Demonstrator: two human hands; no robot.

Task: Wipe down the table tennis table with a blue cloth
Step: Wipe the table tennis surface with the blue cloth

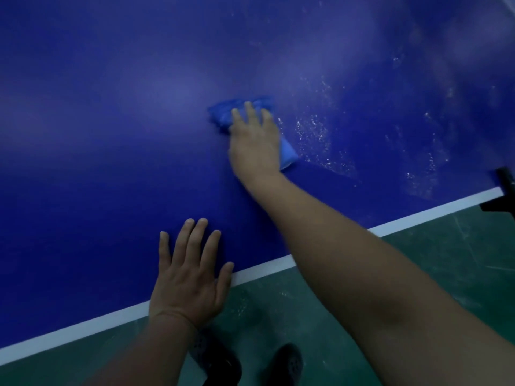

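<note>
Blue cloth [223,114] lies mostly hidden under the flat-fingered right hand [255,143]; at seven o'clock, the left hand [189,277] presses the table [97,135], fingers spread.

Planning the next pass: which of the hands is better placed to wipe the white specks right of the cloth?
The right hand. It already presses the blue cloth, and the specks lie just beside it. The left hand rests flat near the table's white edge line, holding nothing.
</note>
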